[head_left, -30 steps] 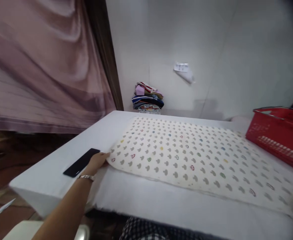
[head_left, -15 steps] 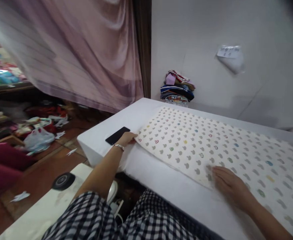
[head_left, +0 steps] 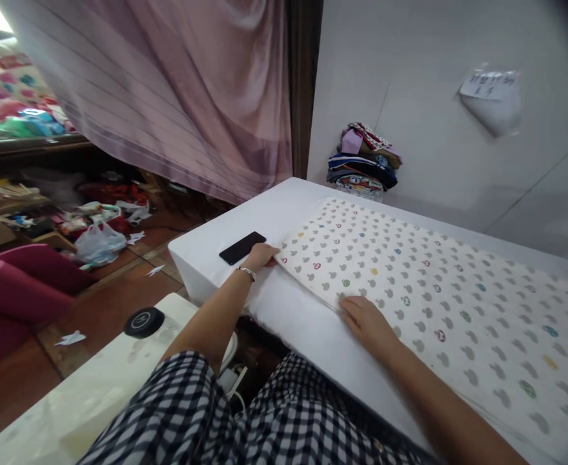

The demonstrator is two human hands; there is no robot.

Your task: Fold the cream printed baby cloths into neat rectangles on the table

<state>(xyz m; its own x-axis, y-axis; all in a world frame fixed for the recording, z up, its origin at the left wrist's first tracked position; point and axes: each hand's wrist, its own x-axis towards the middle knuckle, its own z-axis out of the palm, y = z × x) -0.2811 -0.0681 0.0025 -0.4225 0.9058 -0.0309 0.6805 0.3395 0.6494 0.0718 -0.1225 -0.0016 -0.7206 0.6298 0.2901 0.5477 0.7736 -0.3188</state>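
A cream fabric sheet (head_left: 385, 279) printed with small grey and coloured mushroom-like shapes is lying opened out across a white-covered worktop (head_left: 274, 200), its right end running out of view. As far as shows, the spreading is looking largely done: no fold is showing, and the near edge is running fairly straight. Whether any straightening is remaining, I cannot tell. The left hand (head_left: 261, 257), with a silver-coloured bracelet (head_left: 248, 273) at its wrist, is reaching forward, palm down, its narrow grip seeming to be pinching the near left corner. The right hand (head_left: 367, 321) is resting farther along the near edge, palm down, fingers pointing left, its forearm slanting in from the lower right; whether its grip is closing on fabric or only pressing it, I cannot tell. A flat black rectangular phone (head_left: 242, 248) is lying just beside the left hand. Beyond, a stack of folded multicoloured cloths (head_left: 364, 161) is standing near the wall.
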